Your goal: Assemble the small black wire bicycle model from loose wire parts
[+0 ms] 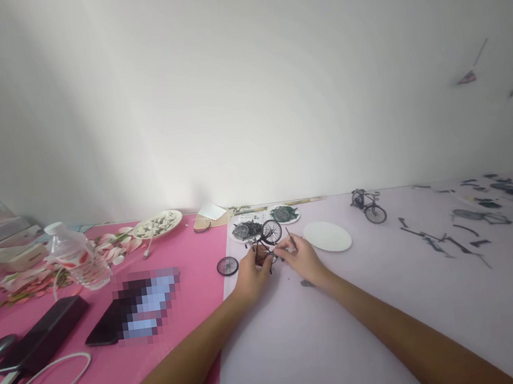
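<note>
My left hand is closed around a small dark model bicycle, tilted with one spoked wheel up toward the wall. Close beside it, my right hand is pinched at the bicycle's frame, and a thin dark stick pokes up from its fingers. The fingers hide much of the frame and whatever small part lies between them. A loose spoked wheel lies to the left of my left hand. Beyond my right hand rests a white oval plate.
Two plates hold dark small parts, a left plate and a right plate. Another model bicycle stands at the back right, near scattered dark pieces. On the pink left side are a phone, bottle, power bank-like black block and petals.
</note>
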`<state>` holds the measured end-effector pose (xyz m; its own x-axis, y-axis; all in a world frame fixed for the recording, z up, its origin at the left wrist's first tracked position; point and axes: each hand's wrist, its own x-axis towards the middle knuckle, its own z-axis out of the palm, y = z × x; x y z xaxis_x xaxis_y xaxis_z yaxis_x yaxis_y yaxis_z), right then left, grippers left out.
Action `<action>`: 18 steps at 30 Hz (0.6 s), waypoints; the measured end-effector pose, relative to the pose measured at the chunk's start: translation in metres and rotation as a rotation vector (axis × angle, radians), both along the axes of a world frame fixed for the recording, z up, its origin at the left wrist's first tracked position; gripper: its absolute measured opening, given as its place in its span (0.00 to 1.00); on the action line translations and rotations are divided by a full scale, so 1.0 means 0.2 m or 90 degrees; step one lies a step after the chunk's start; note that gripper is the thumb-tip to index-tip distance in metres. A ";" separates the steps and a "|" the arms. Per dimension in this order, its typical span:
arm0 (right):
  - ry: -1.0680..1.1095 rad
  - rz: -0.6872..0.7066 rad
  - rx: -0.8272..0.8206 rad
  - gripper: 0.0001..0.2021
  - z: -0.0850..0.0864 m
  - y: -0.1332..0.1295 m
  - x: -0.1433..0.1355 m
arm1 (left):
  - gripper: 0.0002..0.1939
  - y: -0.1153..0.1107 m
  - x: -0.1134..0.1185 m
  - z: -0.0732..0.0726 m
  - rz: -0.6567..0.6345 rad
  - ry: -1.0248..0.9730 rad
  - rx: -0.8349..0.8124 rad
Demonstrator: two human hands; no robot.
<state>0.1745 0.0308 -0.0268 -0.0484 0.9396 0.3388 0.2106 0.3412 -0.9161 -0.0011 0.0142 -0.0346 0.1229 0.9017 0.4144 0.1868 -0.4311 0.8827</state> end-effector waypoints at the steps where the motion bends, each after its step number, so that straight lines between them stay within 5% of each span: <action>1: 0.004 0.003 -0.004 0.25 0.00 0.00 0.00 | 0.11 0.00 0.00 0.00 -0.002 -0.002 0.002; 18: 0.004 0.017 -0.027 0.22 0.02 -0.01 -0.01 | 0.21 0.03 -0.02 -0.02 -0.105 -0.075 -0.036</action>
<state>0.1716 0.0278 -0.0233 -0.0713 0.9515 0.2993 0.1959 0.3076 -0.9311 -0.0048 0.0204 -0.0378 0.2240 0.8955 0.3845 0.0120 -0.3971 0.9177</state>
